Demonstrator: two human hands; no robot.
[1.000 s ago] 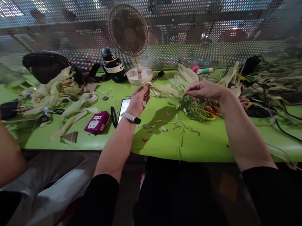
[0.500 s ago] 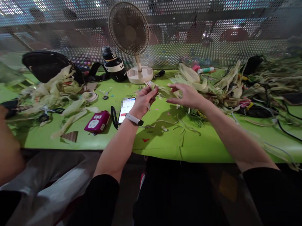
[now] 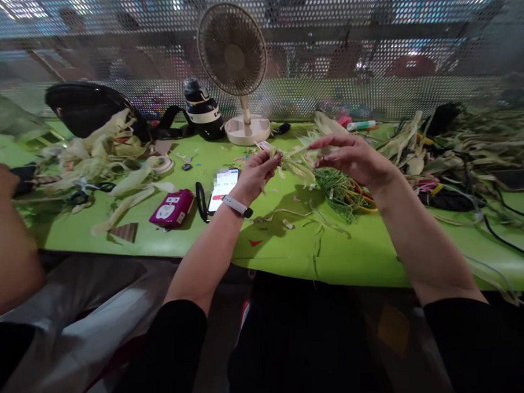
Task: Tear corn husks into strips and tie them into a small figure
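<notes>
My left hand (image 3: 258, 173), with a pale watch band on its wrist, is closed in a pinch on a small bundle of corn husk strips (image 3: 297, 165). The loose ends of the strips fan out to the right. A small white-and-red tag (image 3: 264, 145) shows just behind its fingers. At the strips' right side hovers my right hand (image 3: 351, 155), fingers stretched and slightly curved; whether the fingertips touch the husk is unclear. Beneath that hand lies a tangle of thin green strands (image 3: 342, 196) with some yellow and red ones.
Left of my hands are a lit phone (image 3: 223, 189), a magenta pouch (image 3: 172, 209), scissors (image 3: 86, 189) and a husk heap (image 3: 106, 145). Behind stand a fan (image 3: 248, 129) and a black bottle (image 3: 203, 112). More husks (image 3: 410, 146) and cables lie right. A neighbour's arm (image 3: 10, 248) reaches in.
My right hand has moved a little right and turned, its fingers now nearer together. The husk strips spread wider from my left hand, and the green tangle shows more. The view has shifted slightly.
</notes>
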